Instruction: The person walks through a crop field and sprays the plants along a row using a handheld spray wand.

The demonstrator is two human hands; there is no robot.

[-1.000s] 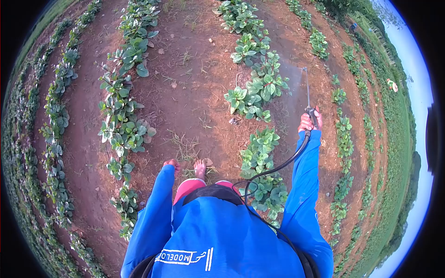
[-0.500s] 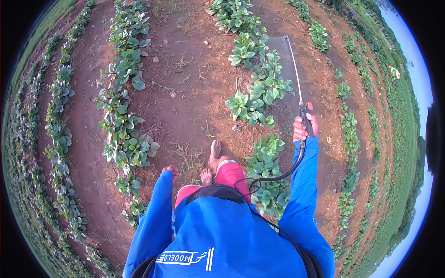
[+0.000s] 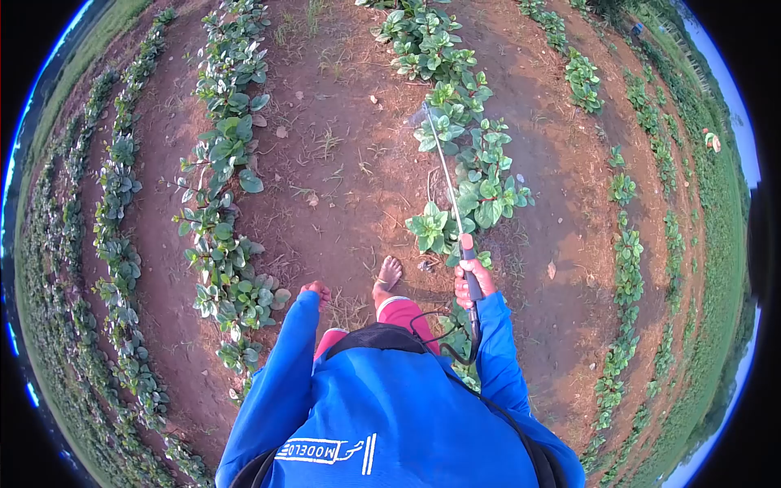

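Observation:
My right hand [image 3: 482, 282] is wrapped round the dark handle of a spray wand [image 3: 445, 172]. Its thin metal lance points forward over the leafy row [image 3: 488, 199] right of centre, with the tip above the row's left edge and a faint haze around it. A black hose [image 3: 476, 346] bends down from the handle toward my waist. My left hand [image 3: 317, 293] hangs in front of me with its fingers curled and nothing visible in them, above the soil and close to the left leafy row [image 3: 232, 228].
Bare soil [image 3: 325, 211] runs between the two nearest plant rows, and my bare foot [image 3: 390, 272] is on it. More rows [image 3: 626, 276] lie right and left. A small pale and orange shape [image 3: 713, 141] shows far right, too small to name.
My right hand has swung left with the spray wand, carrying its tip from the right side of the row across to the left edge. One foot has passed out of sight.

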